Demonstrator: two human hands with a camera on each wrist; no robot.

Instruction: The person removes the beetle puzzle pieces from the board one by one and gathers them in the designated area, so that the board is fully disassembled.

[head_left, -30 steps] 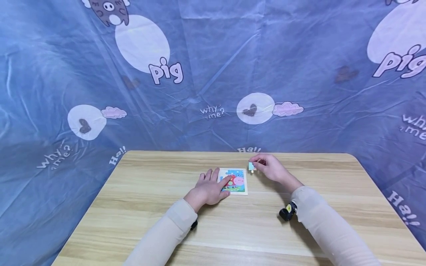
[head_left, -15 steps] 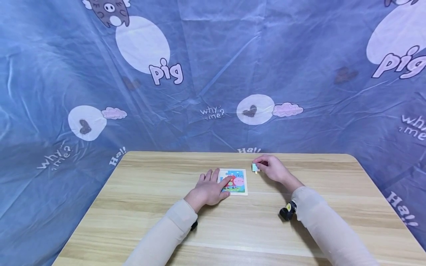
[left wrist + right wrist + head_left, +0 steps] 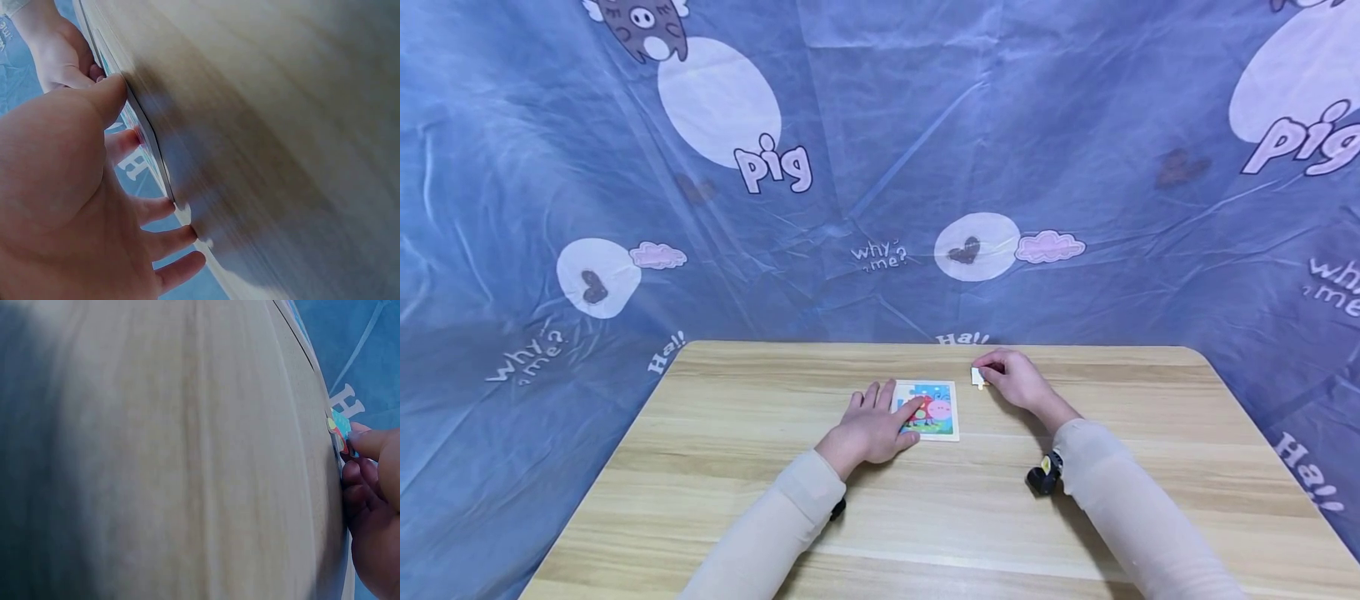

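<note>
Light wood-grain bench (image 3: 737, 467), rounded far corners, pale planks running left to right. Behind and to both sides hangs a wrinkled blue fabric backdrop (image 3: 865, 125), draped down past the bench edges. Print on it: white ovals, a grey cartoon pig (image 3: 643, 25) at top left, "pig" lettering (image 3: 773, 167), pink clouds (image 3: 1049, 247), dark hearts, "why me?" (image 3: 877, 252) and "Ha!!" text. Light is even and soft, with faint shadows on the wood. No floor, window or bare wall visible.
</note>
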